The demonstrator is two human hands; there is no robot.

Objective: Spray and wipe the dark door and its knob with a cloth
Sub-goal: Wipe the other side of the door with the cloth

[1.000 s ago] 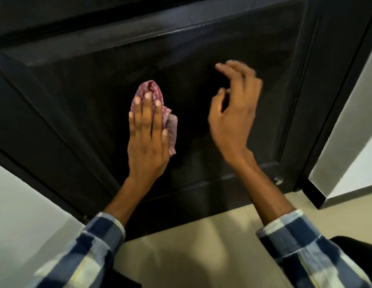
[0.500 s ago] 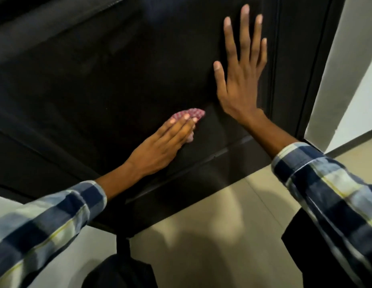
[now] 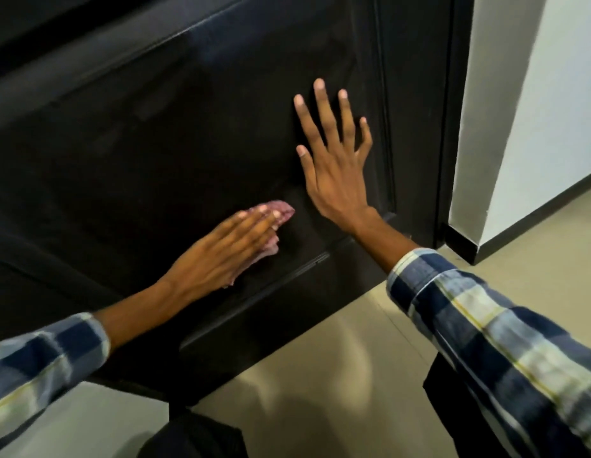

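A left hand (image 3: 221,256) presses a crumpled pink checked cloth (image 3: 277,211) flat-fingered against the lower panel of the dark wooden door (image 3: 155,133); the right hand (image 3: 334,166), fingers spread, braces just right. Even pressure and overlapping strokes should serve best. No knob is visible.

Bare door panel (image 3: 155,153) leftward; right hand (image 3: 334,173) just beside cloth (image 3: 281,209).

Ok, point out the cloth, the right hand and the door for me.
cloth (image 3: 281,209), head view, on the pink tip that shows past the left fingertips.
right hand (image 3: 337,173), head view, on the back of the hand, flat against the panel.
door (image 3: 188,127), head view, on the bare dark panel.
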